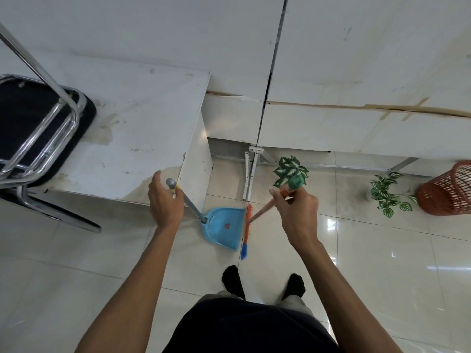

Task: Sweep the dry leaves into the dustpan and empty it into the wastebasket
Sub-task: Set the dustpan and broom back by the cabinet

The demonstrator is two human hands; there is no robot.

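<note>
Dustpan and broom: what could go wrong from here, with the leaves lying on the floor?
1. The leaf sprig and the second sprig look big and branchy, so they may slide off the small dustpan when it is lifted.
2. The second sprig lies right beside the wastebasket, so the broom in the right hand could knock the basket.

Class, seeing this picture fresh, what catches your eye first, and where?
A bright blue dustpan stands out at centre, its handle held by the left hand; the right hand grips a broom beside it. Green leaves lie at right, next to a red mesh wastebasket.
</note>
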